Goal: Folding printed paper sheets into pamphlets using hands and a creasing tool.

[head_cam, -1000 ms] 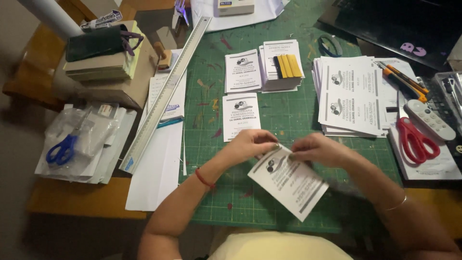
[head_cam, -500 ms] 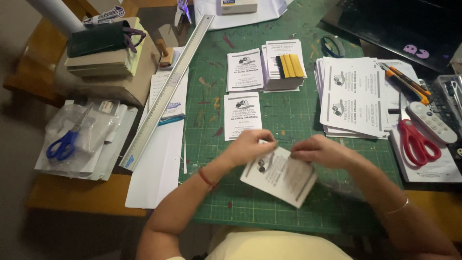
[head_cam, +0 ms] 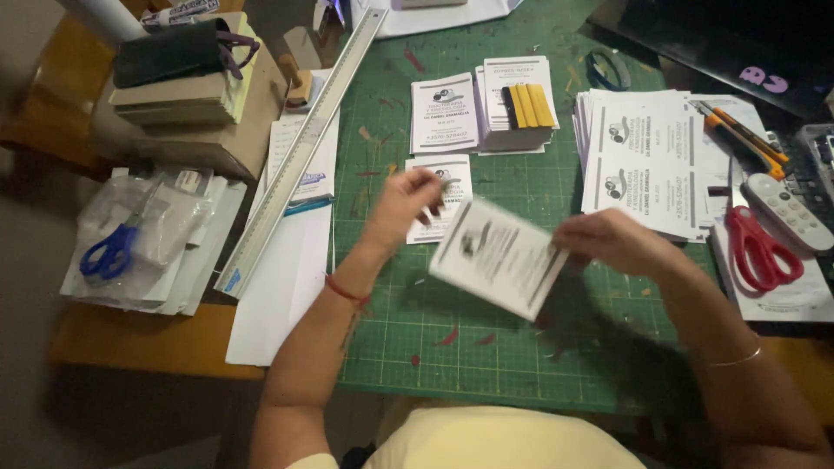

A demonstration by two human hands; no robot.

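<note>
Right hand (head_cam: 612,243) fingers pinching a printed card (head_cam: 497,257) above the green mat (head_cam: 521,365), left hand (head_cam: 404,204) at ten o'clock of it, fingers loosely spread, empty, red scissors (head_cam: 756,247) at three o'clock.

A long metal ruler (head_cam: 304,148) runs diagonally across the upper left of the green cutting mat (head_cam: 486,347). Blue scissors (head_cam: 109,254) lie in a clear plastic bag at the left edge. Red scissors (head_cam: 757,247) rest at the right, just beside a white remote (head_cam: 786,211). An orange utility knife (head_cam: 738,137) sits above them. Yellow strips (head_cam: 528,106) top a card stack at upper centre.
</note>
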